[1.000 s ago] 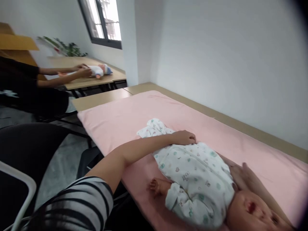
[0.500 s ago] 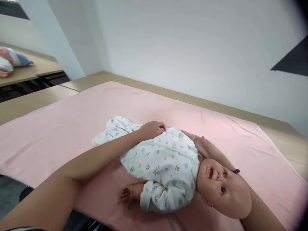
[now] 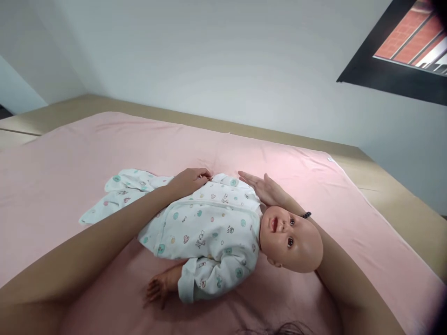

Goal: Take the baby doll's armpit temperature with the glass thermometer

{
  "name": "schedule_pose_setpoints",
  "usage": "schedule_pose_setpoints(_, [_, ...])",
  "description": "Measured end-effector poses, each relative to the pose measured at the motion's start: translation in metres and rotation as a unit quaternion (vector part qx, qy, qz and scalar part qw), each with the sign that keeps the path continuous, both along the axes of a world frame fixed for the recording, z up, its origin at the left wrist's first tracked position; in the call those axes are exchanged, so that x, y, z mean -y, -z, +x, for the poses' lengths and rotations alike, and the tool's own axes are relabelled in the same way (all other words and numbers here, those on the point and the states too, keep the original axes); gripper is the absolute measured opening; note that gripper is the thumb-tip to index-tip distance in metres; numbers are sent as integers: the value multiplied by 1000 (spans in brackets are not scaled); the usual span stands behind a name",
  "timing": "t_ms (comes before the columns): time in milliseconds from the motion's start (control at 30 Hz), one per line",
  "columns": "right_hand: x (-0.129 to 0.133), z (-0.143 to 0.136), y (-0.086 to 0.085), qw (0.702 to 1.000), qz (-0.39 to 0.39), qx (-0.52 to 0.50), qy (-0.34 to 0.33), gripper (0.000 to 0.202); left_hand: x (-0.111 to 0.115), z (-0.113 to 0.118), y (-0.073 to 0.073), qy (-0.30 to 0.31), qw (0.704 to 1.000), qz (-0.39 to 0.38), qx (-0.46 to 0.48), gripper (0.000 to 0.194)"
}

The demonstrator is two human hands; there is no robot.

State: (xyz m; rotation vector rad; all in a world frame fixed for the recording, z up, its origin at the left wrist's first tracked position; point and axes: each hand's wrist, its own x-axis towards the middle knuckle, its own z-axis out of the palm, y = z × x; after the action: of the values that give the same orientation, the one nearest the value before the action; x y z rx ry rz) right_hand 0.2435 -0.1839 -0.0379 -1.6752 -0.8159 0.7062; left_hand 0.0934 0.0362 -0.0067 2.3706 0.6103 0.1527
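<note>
A baby doll [image 3: 289, 239] in a white printed outfit [image 3: 209, 228] lies on its back on a pink blanket [image 3: 167, 144], head to the right. My left hand [image 3: 190, 181] rests at the far side of the doll's middle, its fingers curled at the doll's far hand or cuff, which is mostly hidden. Beside the doll's far shoulder, my right hand [image 3: 267, 190] lies with the fingers stretched out and the thumb raised. A dark beaded band is on my right wrist. The doll's near hand [image 3: 159, 286] sticks out of its folded cuff.
The blanket covers a wooden table [image 3: 394, 186], whose far edge meets a pale wall [image 3: 223, 60]. A dark-framed window [image 3: 391, 70] is at the upper right. Some dark hair shows at the bottom edge.
The view has turned right, so the doll and both hands appear farther left. My right hand shows more clearly beside the doll's shoulder, its thumb now further apart.
</note>
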Motion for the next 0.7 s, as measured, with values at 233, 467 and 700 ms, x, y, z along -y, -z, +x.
schedule_pose_setpoints(233, [-1,1,-4,1000,6,6,-14,43,-2,1,3,1,1000,9,12,36])
schedule_pose_setpoints(467, [-13,-3,-6,998,-17,51,-31,62,-4,1,4,10,999,28,12,38])
schedule_pose_setpoints(700, [-3,6,-7,996,-6,81,-46,60,0,1,2,-1,1000,30,3,35])
